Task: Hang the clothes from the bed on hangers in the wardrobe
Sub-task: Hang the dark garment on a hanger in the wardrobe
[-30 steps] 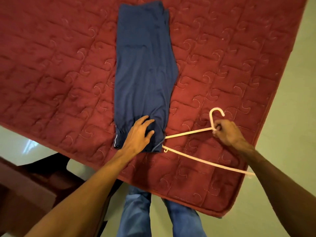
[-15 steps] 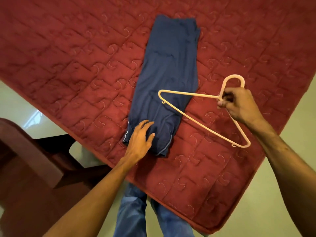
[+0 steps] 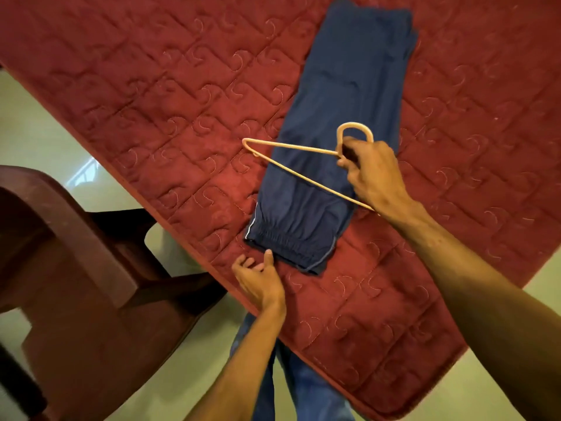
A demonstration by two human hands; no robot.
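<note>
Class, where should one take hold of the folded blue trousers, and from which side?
Probably the trousers' gathered elastic end, from the mattress's near edge: it is narrow, bunched, unobstructed, and the left hand is beside it. The hanger in the right hand covers the middle.

Folded navy trousers (image 3: 343, 117) lie lengthwise on the red quilted mattress (image 3: 151, 101), their gathered elastic end toward the near edge. The right hand (image 3: 373, 174) grips a cream plastic hanger (image 3: 291, 146) at the base of its hook and holds it above the trousers, one pointed shoulder reaching out past the cloth's left side. The left hand (image 3: 258, 281) sits at the elastic end, thumb tip touching the hem, fingers loosely curled on the quilt just beside it. A dark brown chair (image 3: 76, 253) stands on the pale floor (image 3: 39, 123) by the bed.
</note>
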